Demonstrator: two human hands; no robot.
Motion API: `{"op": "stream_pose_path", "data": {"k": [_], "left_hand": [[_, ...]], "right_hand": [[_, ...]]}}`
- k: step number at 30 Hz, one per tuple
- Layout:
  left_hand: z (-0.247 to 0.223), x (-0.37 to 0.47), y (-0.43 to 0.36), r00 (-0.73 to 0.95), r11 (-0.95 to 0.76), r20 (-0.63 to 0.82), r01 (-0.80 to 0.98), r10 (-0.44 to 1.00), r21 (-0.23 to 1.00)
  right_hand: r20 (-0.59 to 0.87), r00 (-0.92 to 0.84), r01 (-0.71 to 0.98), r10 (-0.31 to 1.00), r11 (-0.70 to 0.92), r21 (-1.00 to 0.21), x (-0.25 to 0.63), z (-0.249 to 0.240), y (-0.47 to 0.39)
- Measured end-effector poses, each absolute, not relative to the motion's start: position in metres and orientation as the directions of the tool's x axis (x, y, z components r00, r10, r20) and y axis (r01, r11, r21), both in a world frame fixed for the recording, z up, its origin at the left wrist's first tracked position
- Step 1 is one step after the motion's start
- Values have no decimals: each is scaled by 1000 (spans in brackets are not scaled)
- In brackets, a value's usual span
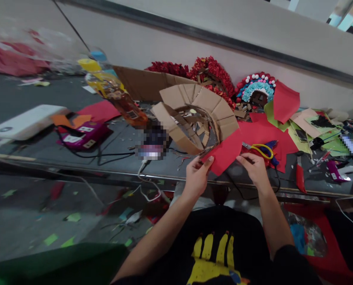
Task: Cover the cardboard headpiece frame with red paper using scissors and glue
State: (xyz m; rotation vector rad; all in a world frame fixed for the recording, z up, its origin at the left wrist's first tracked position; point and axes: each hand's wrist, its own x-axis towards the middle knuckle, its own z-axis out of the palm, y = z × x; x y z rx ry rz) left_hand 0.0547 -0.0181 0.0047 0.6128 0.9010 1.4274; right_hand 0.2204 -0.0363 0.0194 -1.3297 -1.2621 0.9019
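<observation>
A piece of red paper [226, 153] is held low at the front edge of the table, against the near side of a curved cardboard ring [223, 114]. My left hand [197, 176] pinches the paper's left edge, thumb on top, close to the ring's lower rim. At the paper's right edge, my right hand [255, 169] is closed with thumb and forefinger on the corner. Yellow-handled scissors [262, 151] lie just beyond my right hand, partly over more red paper [253, 126]. Cardboard scraps show through the ring's opening.
Left of the ring stand a tilted-looking drink bottle [124, 99], a purple box [89, 134] and a white power bank [28, 120]. Red flower pieces [208, 71] and a blue-and-red floral arch [257, 89] stand behind. A red-handled cutter [300, 176] lies right. Cables cross the table's front edge.
</observation>
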Motion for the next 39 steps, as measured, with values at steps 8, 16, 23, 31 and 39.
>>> {"op": "stream_pose_path", "data": {"k": [8,16,23,31,39], "left_hand": [[-18,43,40,-2,2,-4,-491,1000,871],[-43,41,41,57,57,-34,-494,998,868],[-43,41,41,65,67,-39,-511,997,857],[-44,40,41,71,61,-27,-546,997,836],[-44,40,39,90,82,-41,-518,995,852]], "right_hand": [[113,168,129,979,92,-987,264,23,12],[415,455,450,788,199,-871,307,18,37],[276,359,328,891,156,-932,296,14,40],[302,285,460,910,147,-876,269,2,34],[389,187,327,902,316,-890,266,-10,42]]}}
